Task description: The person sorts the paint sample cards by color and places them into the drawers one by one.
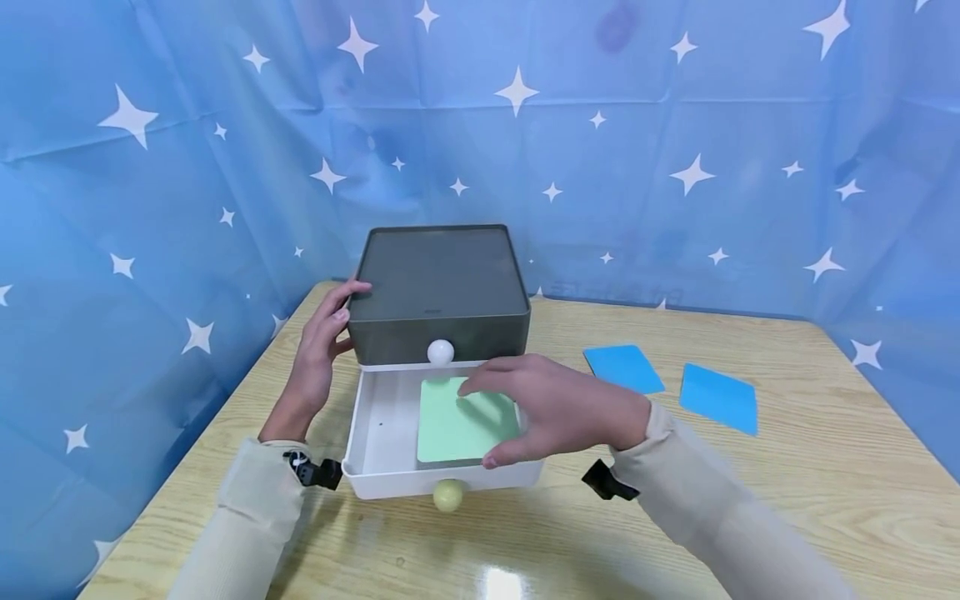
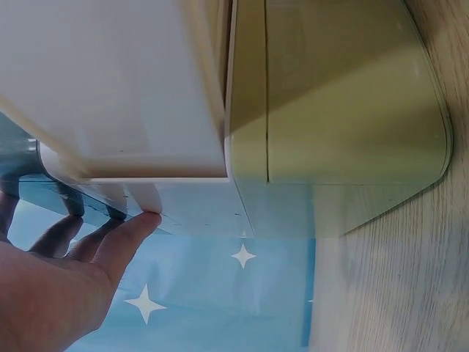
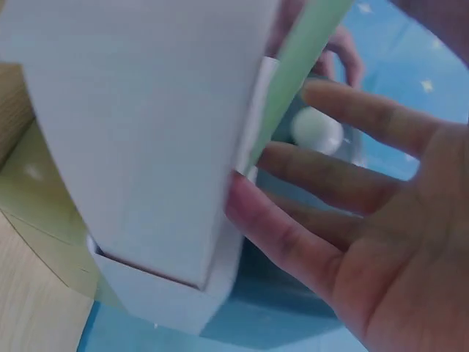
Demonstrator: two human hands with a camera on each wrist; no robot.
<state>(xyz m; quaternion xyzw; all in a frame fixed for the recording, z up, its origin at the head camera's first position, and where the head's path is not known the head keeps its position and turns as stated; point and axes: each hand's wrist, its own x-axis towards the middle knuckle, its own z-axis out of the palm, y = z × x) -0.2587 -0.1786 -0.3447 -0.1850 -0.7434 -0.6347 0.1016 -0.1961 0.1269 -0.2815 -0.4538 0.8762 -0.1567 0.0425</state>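
Observation:
A storage box with a dark grey top [image 1: 442,271] stands on the table, a white knob [image 1: 441,352] on its dark front. Its white drawer [image 1: 382,433] is pulled out, with a yellow-green knob [image 1: 448,496] at the front. A light green square pad or card [image 1: 450,425] lies in the drawer's right half. My right hand [image 1: 558,408] hovers over it, fingers spread; in the right wrist view its fingertips are close to the green edge [image 3: 300,66], and contact is unclear. My left hand [image 1: 318,354] rests against the box's left side, fingers extended.
Two blue square cards [image 1: 624,368] [image 1: 720,398] lie to the right of the box on the wooden table [image 1: 810,458]. Below the white drawer, the left wrist view shows an olive-yellow section [image 2: 352,95]. A blue star-patterned curtain [image 1: 600,183] hangs behind.

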